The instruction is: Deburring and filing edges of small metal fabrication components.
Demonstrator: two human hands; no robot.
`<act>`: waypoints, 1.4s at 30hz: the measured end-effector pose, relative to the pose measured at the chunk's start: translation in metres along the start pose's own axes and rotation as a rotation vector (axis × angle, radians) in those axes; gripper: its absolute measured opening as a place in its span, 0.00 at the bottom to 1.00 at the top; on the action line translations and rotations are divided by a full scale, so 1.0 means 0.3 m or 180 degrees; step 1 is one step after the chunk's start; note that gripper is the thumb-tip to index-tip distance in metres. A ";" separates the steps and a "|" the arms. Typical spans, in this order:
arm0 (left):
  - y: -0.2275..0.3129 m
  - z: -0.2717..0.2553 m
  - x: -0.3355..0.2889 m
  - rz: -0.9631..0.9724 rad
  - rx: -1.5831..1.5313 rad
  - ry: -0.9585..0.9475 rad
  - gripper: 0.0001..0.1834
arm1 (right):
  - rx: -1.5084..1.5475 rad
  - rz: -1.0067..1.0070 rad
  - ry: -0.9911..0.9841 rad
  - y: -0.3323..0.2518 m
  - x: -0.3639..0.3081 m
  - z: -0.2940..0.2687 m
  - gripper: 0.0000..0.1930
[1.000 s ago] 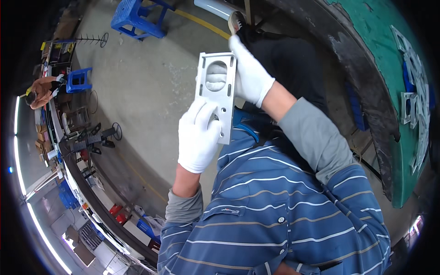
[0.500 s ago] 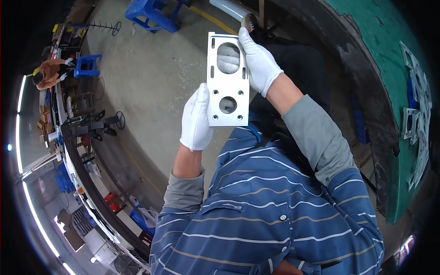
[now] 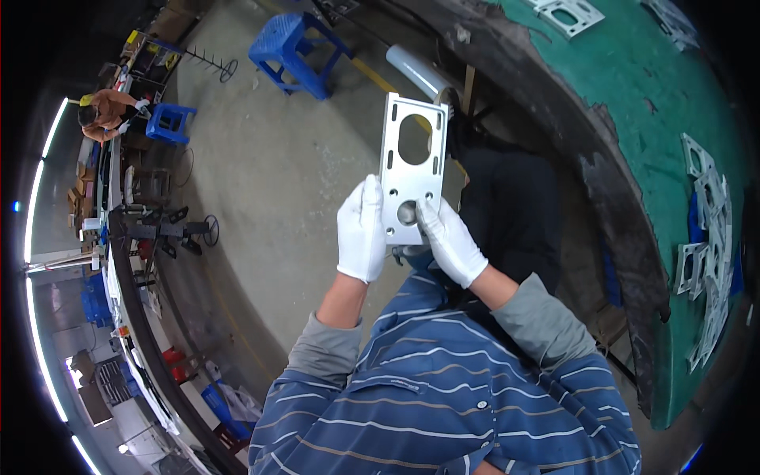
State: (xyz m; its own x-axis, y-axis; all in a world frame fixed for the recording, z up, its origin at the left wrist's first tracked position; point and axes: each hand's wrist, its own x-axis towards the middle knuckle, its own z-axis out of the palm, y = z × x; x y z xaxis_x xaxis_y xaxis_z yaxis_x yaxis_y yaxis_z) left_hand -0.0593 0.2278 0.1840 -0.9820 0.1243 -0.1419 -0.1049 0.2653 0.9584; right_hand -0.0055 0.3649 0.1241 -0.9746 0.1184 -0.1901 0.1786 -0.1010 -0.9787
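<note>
In front of me, held up over my lap, is a silvery flat metal plate [image 3: 412,176] with a large oblong hole, a smaller round hole, short slots and small screw holes. My left hand [image 3: 361,229], in a white glove, closes on its left edge near the lower half. My right hand [image 3: 453,244], gloved too, grips the lower right edge, its thumb beside the round hole. The fingers behind the plate are mostly hidden.
To my right, a green-topped table [image 3: 625,119] with a worn dark edge carries several similar metal plates [image 3: 708,237]. A blue stool [image 3: 293,49] and a roll of film [image 3: 418,71] lie ahead. Far left, another person [image 3: 107,115] sits at a long bench near a smaller blue stool [image 3: 170,123].
My right hand has slid from the plate's upper right edge down to its lower right. The plate has tilted slightly and sits lower and farther right in view. The head view has shifted.
</note>
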 end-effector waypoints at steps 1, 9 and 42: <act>-0.010 0.006 0.013 0.0054 -0.0032 -0.0014 0.23 | -0.0031 -0.0051 0.0024 -0.014 0.001 -0.007 0.27; -0.026 0.072 0.144 0.0236 0.0373 -0.0311 0.22 | -0.1694 0.0171 -0.0130 -0.076 0.010 -0.099 0.24; -0.247 -0.004 0.127 -0.0297 -0.0047 -0.0271 0.32 | -0.4593 0.0394 0.2732 -0.604 0.202 -1.179 0.29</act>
State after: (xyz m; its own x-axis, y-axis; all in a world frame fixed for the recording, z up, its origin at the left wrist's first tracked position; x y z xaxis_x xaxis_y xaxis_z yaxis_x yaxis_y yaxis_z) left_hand -0.0890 0.2117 0.1079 -0.9511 0.1807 -0.2504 -0.1981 0.2653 0.9436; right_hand -0.0491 0.7399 0.2627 -0.6828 0.6948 0.2258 0.6859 0.7161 -0.1292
